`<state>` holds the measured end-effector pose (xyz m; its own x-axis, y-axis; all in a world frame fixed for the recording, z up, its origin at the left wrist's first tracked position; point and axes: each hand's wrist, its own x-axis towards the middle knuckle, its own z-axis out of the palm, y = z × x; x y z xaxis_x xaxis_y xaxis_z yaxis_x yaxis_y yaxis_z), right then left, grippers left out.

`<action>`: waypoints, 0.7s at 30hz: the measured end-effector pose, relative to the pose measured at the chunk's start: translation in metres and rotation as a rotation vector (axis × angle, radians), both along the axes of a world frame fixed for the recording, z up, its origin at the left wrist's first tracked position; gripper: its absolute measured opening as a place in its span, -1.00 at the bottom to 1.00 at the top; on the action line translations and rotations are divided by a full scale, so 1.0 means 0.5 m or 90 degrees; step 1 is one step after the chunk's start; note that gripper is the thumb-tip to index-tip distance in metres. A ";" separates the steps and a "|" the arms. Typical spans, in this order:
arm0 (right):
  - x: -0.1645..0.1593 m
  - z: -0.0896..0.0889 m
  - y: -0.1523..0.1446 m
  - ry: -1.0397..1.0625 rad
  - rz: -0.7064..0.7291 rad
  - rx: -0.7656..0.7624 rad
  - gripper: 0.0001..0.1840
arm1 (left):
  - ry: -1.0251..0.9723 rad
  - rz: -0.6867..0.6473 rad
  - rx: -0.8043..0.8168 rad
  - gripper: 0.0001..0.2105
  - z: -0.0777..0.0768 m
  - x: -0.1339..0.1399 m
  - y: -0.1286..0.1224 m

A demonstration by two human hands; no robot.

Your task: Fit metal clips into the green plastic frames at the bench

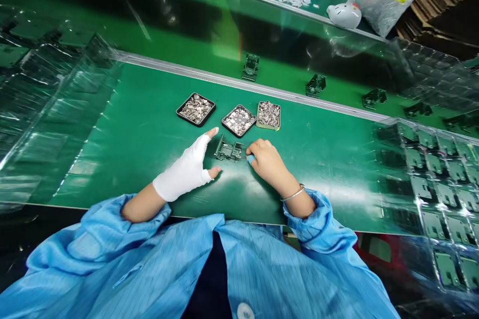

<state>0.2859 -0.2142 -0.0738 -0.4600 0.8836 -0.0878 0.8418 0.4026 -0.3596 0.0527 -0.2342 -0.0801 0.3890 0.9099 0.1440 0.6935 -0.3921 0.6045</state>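
A small green circuit board assembly (228, 150) with slots and metal parts lies on the green work surface between my hands. My left hand (187, 167), in a white glove with bare fingertips, is open, its thumb and fingers spread around the left side of the board. At the board's right edge, my right hand (267, 162) is closed in a pinch. Light blue shows at its thumb, and a thin line runs from the fingers to the board; what they hold is too small to name. Just beyond are three small trays (180, 113) (229, 127) (279, 115) of shiny metal pieces.
Past a metal rail (209, 78), several board assemblies (250, 67) sit in a row on a green belt. Clear plastic trays with green boards (436, 163) stand at right; more clear trays (80, 84) are stacked at left. A white fan (346, 14) stands on the far shelf.
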 end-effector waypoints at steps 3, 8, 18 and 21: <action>0.008 -0.007 0.003 0.014 0.020 0.004 -0.67 | 0.019 -0.044 -0.009 -0.31 0.009 0.010 0.033; 0.032 -0.013 0.006 0.104 0.029 -0.014 -0.59 | 0.084 -0.043 -0.032 -0.50 0.018 0.003 0.024; 0.000 -0.011 -0.022 0.187 0.124 -0.063 -0.57 | 0.042 -0.012 0.007 -0.40 -0.033 -0.024 -0.067; -0.009 -0.005 -0.027 0.139 0.121 -0.068 -0.60 | 0.027 -0.019 0.008 -0.41 -0.029 -0.022 -0.062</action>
<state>0.2813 -0.2277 -0.0765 -0.6343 0.7710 -0.0569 0.6535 0.4954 -0.5723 0.0418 -0.2653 -0.0949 0.4213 0.8963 0.1383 0.7063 -0.4199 0.5699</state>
